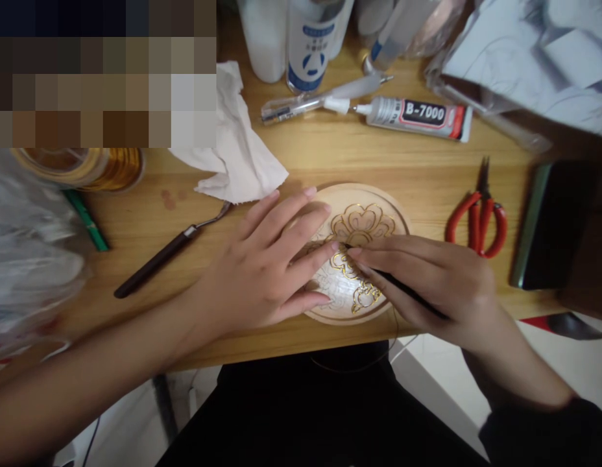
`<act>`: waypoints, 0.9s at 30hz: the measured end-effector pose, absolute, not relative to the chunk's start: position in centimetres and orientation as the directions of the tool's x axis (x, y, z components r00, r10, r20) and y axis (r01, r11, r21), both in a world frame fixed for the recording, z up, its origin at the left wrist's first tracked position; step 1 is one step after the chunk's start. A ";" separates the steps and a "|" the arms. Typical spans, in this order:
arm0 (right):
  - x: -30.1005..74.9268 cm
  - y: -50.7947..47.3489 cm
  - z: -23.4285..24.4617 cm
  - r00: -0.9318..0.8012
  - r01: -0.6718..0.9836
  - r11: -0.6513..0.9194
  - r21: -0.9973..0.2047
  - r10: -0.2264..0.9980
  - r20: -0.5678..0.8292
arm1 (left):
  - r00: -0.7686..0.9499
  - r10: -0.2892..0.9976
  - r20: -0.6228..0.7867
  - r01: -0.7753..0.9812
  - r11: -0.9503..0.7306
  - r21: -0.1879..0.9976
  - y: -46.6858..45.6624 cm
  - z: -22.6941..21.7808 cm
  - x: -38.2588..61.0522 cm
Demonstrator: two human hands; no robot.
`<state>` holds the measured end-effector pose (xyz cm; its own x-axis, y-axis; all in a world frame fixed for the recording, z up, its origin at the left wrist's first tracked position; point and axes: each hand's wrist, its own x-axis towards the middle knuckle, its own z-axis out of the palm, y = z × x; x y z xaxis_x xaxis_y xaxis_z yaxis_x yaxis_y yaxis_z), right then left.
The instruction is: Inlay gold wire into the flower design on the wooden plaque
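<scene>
Pale wood makes up the round disc (333, 293), which lies near the front edge of the counter (408, 165), a gold-outlined flower (363, 224) on its face. The left hand (262, 266) rests over its left side, palm down, its grip loose with fingers spread and nothing held. Opposite, the right hand (427, 279) has its grip pinched around a slim dark tool (412, 293), the tip meeting the disc just beside the left index finger. Beyond the left fingers lies a crumpled white tissue (228, 155); left of that hand, a dark-handled tool (155, 263). Red-handled pliers (483, 217) sit right of the disc, between it and a dark phone (549, 224). Farther back lies a B-7000 tube (420, 118).
</scene>
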<state>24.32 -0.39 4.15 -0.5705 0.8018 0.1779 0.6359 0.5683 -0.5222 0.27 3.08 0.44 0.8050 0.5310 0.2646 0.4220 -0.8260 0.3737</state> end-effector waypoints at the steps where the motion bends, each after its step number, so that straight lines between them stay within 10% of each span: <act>1: 24.3 -0.3 4.2 -0.581 0.639 0.581 -0.504 0.794 0.178 | 0.809 0.527 0.259 0.424 -0.830 0.362 3.1 0.4 0.2; 27: 24.0 0.8 4.9 -0.811 0.546 0.825 -0.145 0.564 0.155 | 0.815 0.521 0.254 0.441 -0.842 0.312 3.1 0.2 0.0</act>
